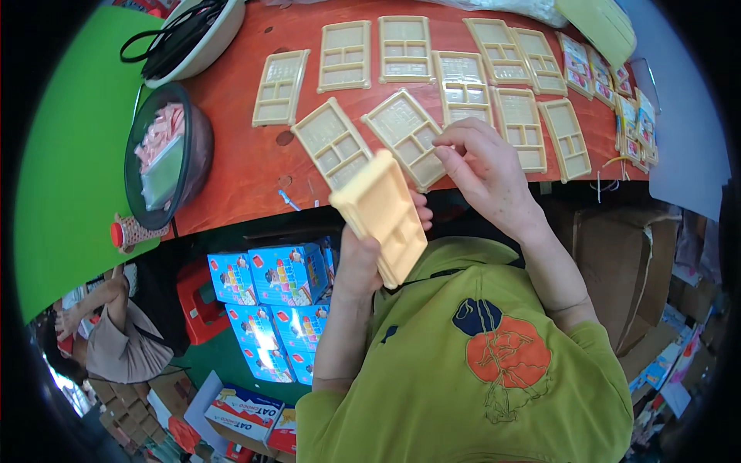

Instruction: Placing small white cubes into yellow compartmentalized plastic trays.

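My left hand (363, 255) grips a cream plastic compartment tray (390, 212), tilted up in front of my body. Its thick edge looks like several trays nested together, though I cannot tell for sure. My right hand (486, 166) hovers at the right edge of another cream tray (401, 119) lying on the table. Its thumb and forefinger are pinched close together; whether anything is between them is hidden. To the left of that tray lies a similar tray (328, 135), partly covered by the held one.
More cream trays (345, 58) lie spread over the red table (231, 154). Small printed packs (575, 65) are at the right. A dark bowl (197, 139) holds pink pieces. Blue printed boxes (285, 278) are stacked below the table's edge. Another person (127, 339) is at lower left.
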`<control>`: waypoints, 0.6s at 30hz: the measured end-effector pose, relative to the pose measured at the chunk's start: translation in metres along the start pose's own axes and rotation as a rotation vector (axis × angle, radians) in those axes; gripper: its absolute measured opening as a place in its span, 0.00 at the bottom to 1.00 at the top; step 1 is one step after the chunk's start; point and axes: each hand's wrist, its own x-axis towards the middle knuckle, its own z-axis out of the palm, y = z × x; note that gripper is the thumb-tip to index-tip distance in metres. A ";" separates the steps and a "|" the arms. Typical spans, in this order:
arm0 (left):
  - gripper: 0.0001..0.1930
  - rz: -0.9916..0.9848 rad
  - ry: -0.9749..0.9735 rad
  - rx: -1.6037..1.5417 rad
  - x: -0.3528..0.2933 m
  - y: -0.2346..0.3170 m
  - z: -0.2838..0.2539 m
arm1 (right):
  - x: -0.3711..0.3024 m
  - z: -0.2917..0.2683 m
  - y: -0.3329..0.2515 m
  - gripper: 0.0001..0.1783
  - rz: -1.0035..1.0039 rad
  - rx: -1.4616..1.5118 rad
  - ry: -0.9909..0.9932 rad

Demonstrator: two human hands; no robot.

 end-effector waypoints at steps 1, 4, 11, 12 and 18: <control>0.51 0.023 0.020 0.010 0.000 0.007 0.000 | 0.001 0.003 -0.004 0.08 -0.019 0.018 -0.019; 0.44 0.156 0.123 -0.124 0.007 0.055 0.014 | 0.001 0.007 -0.006 0.06 -0.241 -0.173 -0.005; 0.26 0.488 0.851 0.026 -0.016 0.170 -0.034 | -0.009 -0.004 0.001 0.06 -0.046 -0.142 -0.125; 0.25 0.570 0.881 0.077 -0.022 0.191 -0.046 | -0.010 -0.006 0.000 0.06 -0.036 -0.162 -0.143; 0.21 0.746 0.847 0.477 0.028 0.300 -0.132 | -0.011 -0.012 0.001 0.05 -0.024 -0.183 -0.161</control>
